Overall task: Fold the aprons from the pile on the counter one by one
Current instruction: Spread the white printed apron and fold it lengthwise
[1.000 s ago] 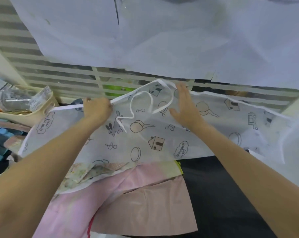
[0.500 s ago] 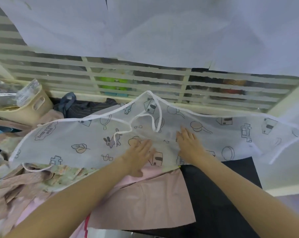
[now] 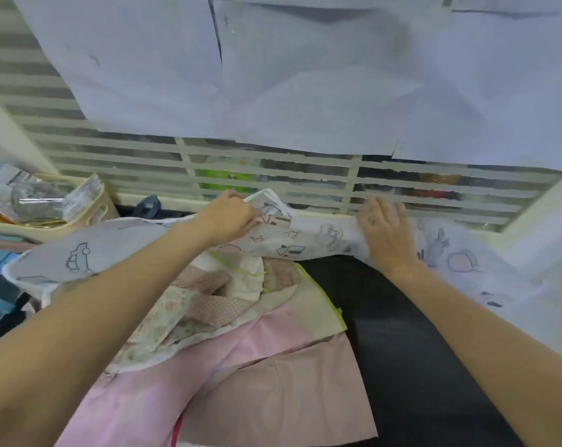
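A white apron (image 3: 308, 241) printed with cartoon cars, houses and rabbits lies folded lengthwise along the back of the counter. My left hand (image 3: 229, 216) pinches its white-trimmed top edge near the middle. My right hand (image 3: 386, 230) lies flat on the apron further right, fingers straight. Under my left arm sits the pile of other aprons (image 3: 215, 304), floral, pink-dotted and cream, on top of a pink one (image 3: 266, 375).
A black counter surface (image 3: 402, 333) shows at the right. A cream basket (image 3: 79, 211) with plastic packets stands at the back left. A slatted white grille (image 3: 273, 175) runs behind the counter, with white sheets (image 3: 305, 75) hanging above it.
The apron's near half has been folded over toward the back. Both hands moved from its near middle up to the far edge, and my left hand has taken hold of the trim.
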{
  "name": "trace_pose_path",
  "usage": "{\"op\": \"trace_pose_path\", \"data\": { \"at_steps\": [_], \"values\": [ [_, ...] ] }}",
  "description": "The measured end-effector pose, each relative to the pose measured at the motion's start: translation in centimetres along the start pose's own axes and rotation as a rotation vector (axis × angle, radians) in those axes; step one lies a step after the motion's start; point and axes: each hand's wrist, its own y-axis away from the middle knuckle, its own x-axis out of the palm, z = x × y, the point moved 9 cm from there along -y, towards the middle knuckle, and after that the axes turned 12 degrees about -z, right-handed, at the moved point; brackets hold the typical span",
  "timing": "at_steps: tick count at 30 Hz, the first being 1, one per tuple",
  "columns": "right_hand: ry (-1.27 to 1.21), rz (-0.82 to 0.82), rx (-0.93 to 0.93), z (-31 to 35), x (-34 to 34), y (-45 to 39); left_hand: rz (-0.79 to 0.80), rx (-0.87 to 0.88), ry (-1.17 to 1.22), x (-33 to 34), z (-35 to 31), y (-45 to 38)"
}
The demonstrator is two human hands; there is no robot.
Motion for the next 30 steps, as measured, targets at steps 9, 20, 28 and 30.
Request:
{"op": "trace_pose_path", "data": {
  "at_steps": [9, 20, 28, 30],
  "values": [
    [0.171, 0.252, -0.239, 0.3, -2.8, -1.1, 0.291, 0.015, -0.157, 2.7, 0.8, 7.5],
    [-0.096, 0.479, -0.02, -2.5, 1.9, 9.1, 0.513, -0.025, 0.383, 6.2, -10.9, 3.9],
    [-0.206, 0.663, 0.347, -10.9, 5.0, 12.3, 0.263, 0.113, 0.003, 5.4, -23.1, -2.4],
    [-0.203, 0.752, 0.523, -14.3, 7.2, 14.5, 0.28, 0.084, -0.143, 6.0, -23.8, -3.8]
  ]
}}
